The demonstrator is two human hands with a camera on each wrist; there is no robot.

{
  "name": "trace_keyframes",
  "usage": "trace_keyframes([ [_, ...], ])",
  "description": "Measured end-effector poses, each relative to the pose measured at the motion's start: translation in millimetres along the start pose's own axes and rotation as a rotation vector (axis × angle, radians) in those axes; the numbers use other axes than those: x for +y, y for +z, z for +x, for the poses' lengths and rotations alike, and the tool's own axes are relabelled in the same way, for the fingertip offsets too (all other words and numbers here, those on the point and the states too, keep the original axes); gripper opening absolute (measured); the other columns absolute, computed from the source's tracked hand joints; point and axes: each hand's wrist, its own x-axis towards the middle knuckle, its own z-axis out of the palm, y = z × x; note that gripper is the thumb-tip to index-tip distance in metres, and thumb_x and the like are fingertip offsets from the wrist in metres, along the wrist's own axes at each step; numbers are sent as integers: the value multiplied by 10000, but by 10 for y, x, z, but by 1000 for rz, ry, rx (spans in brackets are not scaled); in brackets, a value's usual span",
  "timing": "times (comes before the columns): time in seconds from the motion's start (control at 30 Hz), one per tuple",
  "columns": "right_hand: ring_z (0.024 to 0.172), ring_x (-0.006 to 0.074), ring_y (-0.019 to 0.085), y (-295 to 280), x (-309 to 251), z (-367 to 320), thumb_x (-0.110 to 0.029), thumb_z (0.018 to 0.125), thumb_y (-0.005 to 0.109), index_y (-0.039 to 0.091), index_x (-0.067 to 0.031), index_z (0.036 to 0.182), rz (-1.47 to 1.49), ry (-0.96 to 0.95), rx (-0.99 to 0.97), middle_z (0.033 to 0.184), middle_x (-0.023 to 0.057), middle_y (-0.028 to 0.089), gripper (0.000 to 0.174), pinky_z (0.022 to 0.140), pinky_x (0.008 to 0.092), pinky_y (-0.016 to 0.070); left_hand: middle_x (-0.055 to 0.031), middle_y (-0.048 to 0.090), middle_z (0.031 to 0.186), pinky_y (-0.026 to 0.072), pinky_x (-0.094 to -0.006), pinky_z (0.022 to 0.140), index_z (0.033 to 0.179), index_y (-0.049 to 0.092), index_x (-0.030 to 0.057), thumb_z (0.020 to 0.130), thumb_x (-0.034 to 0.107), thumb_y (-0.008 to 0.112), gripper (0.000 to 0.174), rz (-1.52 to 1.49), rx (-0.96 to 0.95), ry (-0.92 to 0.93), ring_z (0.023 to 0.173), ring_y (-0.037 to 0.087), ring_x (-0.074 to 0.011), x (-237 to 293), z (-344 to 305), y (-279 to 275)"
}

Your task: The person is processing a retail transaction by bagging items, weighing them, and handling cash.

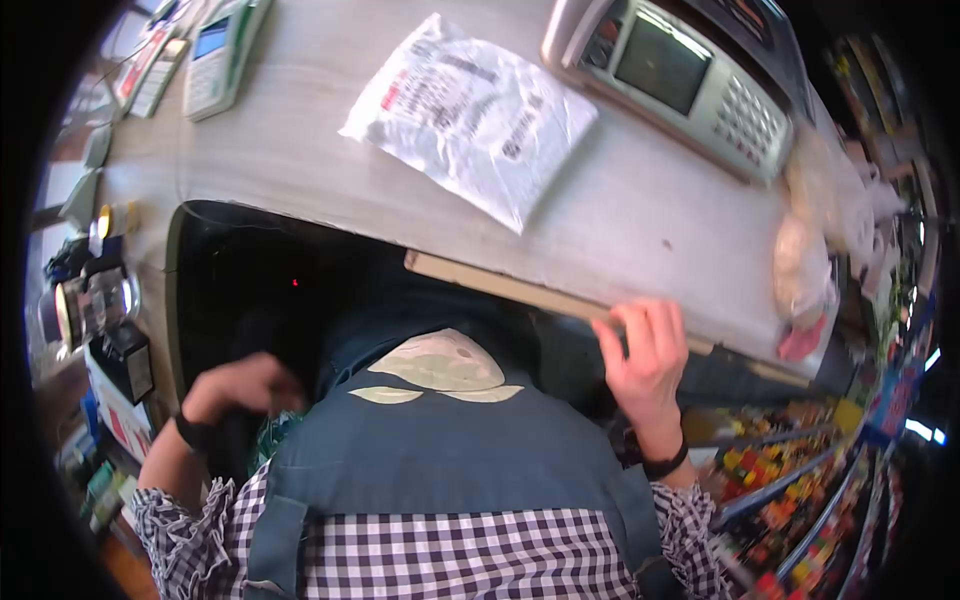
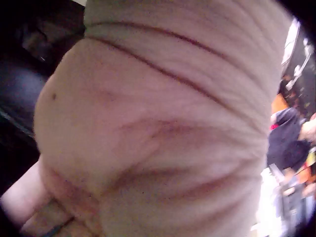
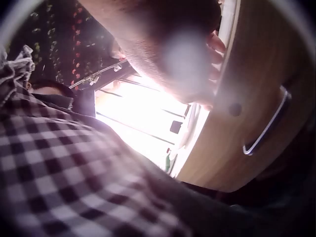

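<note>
A light brown wooden drawer (image 1: 490, 284) sits under the edge of the gray counter (image 1: 300, 165). From above, you see its top edge as a long, thin, pale strip that slants down to the right, just beside the counter's edge. From the right wrist, its front looks smooth, with 1 shiny metal handle (image 3: 268, 124) and 1 round dark spot (image 3: 235, 109). The right hand (image 1: 647, 360) has its fingers bent at the top edge, near the strip's right end. The blurry left hand (image 1: 245, 388) is near a shiny green thing (image 1: 275, 435), partly hidden.
</note>
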Motion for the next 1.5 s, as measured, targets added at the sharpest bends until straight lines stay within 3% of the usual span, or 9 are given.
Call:
trace_keyframes([
  [0.17, 742, 290, 511, 192, -44, -119, -147, 708, 795, 538, -39, 801, -34, 8, 140, 795, 80, 517, 294, 651, 401, 418, -105, 668, 968, 515, -249, 702, 1074, 641, -23, 839, 41, 645, 243, -105, 644, 511, 878, 643, -168, 1020, 110, -401],
  [0.3, 722, 298, 502, 152, -99, -314, -192, 708, 803, 496, -49, 751, 22, -13, 17, 777, 94, 493, 342, 635, 404, 401, -113, 643, 1102, 498, -245, 658, 1119, 635, -5, 724, -104, 634, 407, 141, 1035, 865, 897, 633, -179, 1442, 494, -181],
  [0.37, 659, 297, 500, 131, -170, -451, -176, 726, 796, 491, -49, 692, 136, -3, -7, 696, 98, 483, 332, 599, 417, 401, -90, 644, 1027, 512, -326, 660, 1080, 667, 51, 697, 11, 758, 396, 492, 1150, 952, 808, 612, -241, 1499, 651, -108],
  [0.57, 610, 273, 541, -22, -87, -782, -153, 773, 764, 599, -27, 759, 381, 168, -276, 681, 98, 556, 208, 564, 369, 434, -70, 612, 770, 502, -359, 639, 835, 700, 43, 718, 95, 784, 154, 368, 745, 961, 717, 590, -252, 1307, 757, 159],
  [0.77, 965, 318, 605, -502, 204, -702, -250, 780, 739, 631, -20, 1070, -223, 10, -565, 974, 146, 645, 386, 818, 414, 490, -63, 536, 700, 456, -357, 589, 794, 692, 38, 714, 59, 770, 114, 390, 798, 991, 674, 550, -240, 1226, 812, 308],
  [0.9, 1088, 347, 564, -458, 179, -468, -203, 771, 749, 561, 11, 1218, -99, -120, -530, 1145, 185, 604, 531, 925, 422, 464, -63, 508, 686, 441, -363, 576, 773, 678, 31, 708, 46, 766, 111, 413, 819, 984, 663, 531, -241, 1196, 799, 381],
  [1.0, 1282, 368, 456, -251, -22, -289, -171, 779, 747, 469, 28, 1340, -63, -291, -779, 1381, 220, 474, 657, 1072, 419, 398, -66, 497, 673, 433, -362, 554, 757, 666, 28, 710, 39, 762, 108, 415, 843, 1012, 655, 525, -238, 1165, 794, 462],
  [1.23, 1349, 376, 394, 33, -111, -224, -184, 805, 741, 428, 41, 1367, -99, -299, -901, 1444, 249, 412, 682, 1112, 427, 365, -75, 514, 686, 447, -368, 563, 740, 647, 22, 717, 41, 760, 118, 401, 919, 1022, 663, 537, -250, 1113, 774, 606],
  [1.5, 1276, 396, 456, 739, -39, 86, -188, 800, 731, 335, 49, 1417, -199, -225, -482, 1373, 268, 453, 771, 1074, 450, 395, -56, 526, 701, 425, -346, 576, 803, 695, 41, 699, 66, 776, 135, 351, 865, 1068, 662, 520, -234, 1058, 838, 556],
])
